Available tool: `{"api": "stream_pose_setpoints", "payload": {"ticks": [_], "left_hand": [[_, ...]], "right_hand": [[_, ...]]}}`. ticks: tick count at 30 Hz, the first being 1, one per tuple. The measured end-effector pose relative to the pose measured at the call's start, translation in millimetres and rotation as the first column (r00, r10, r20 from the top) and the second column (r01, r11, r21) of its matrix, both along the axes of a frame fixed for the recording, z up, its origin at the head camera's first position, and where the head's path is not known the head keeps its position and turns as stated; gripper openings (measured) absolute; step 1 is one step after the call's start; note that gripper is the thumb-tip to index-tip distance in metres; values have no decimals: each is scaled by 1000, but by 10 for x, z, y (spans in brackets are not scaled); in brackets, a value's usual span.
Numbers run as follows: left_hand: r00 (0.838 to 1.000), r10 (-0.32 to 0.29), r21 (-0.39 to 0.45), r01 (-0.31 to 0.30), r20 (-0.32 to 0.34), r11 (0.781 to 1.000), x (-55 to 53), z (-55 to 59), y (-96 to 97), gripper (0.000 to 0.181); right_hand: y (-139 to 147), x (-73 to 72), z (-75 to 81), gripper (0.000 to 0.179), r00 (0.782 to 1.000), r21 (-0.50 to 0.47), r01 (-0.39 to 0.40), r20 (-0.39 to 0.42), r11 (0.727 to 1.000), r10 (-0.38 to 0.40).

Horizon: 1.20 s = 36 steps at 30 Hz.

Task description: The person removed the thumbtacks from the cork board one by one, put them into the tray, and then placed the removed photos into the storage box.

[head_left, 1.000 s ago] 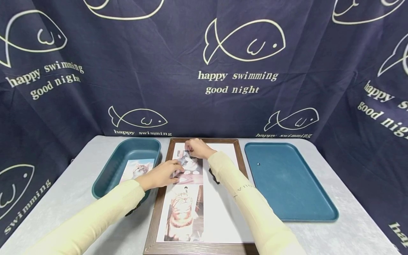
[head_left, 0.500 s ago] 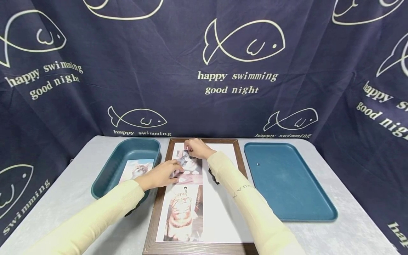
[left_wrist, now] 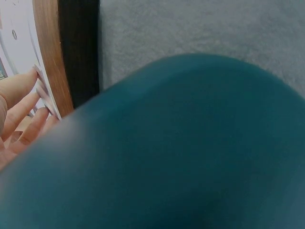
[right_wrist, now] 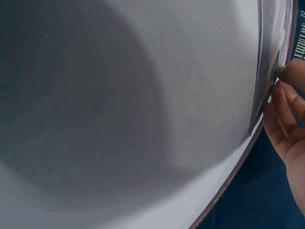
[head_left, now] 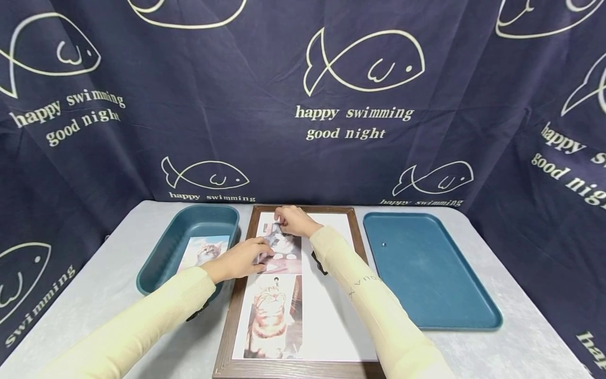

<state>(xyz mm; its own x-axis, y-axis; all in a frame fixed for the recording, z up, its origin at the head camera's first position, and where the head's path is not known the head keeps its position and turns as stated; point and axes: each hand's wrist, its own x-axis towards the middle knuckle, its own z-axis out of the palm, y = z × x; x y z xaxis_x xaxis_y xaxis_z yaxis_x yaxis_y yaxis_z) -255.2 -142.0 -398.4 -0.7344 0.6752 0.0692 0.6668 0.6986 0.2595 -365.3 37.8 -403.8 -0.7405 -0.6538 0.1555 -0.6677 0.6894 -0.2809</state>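
Observation:
A photo of a grey-and-white cat (head_left: pixel 286 247) lies at the upper left of the white board (head_left: pixel 331 316). My left hand (head_left: pixel 241 258) rests on its left side, fingers spread and thumb apart; in the left wrist view the fingertips (left_wrist: pixel 32 78) touch near the photo's edge. My right hand (head_left: pixel 294 220) pinches the photo's top edge with curled fingers, also visible in the right wrist view. Below lies a photo of an orange cat (head_left: pixel 270 321), with a small pin or magnet (head_left: pixel 276 279) near its top.
The board has a brown wooden frame (head_left: pixel 229 331). On the left stands a deep teal bin (head_left: pixel 163 247) holding a kitten photo (head_left: pixel 208 251). A flat teal tray (head_left: pixel 431 273) with a small shiny piece (head_left: pixel 384 244) is on the right. Behind the table hangs a fish-print cloth (head_left: pixel 236 131).

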Motion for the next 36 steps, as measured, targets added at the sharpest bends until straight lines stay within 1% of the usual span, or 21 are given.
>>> {"api": "stream_pose_setpoints", "payload": {"ticks": [4,13,23,30,36], "left_hand": [[1000,1,5,-1,9,1000,7,12,0,29],[1000,-8,4,8,6,1000,1,9,-2,30],[1000,2,1,-2,12,1000,1,0,-10,30],[1000,1,0,-1,7,1000,6,1,-5,30],[1000,2,3,-3,11,1000,12,13,-7,30]], "right_hand": [[-6,1,4,22,1000,6,-4,-10,1000,4],[-6,15,7,20,999,12,-6,-35,1000,7],[-7,27,22,20,1000,14,4,-20,1000,-4],[2,15,18,20,1000,-4,-13,-25,1000,13],[26,17,45,21,999,1,-31,-37,1000,31]]}}
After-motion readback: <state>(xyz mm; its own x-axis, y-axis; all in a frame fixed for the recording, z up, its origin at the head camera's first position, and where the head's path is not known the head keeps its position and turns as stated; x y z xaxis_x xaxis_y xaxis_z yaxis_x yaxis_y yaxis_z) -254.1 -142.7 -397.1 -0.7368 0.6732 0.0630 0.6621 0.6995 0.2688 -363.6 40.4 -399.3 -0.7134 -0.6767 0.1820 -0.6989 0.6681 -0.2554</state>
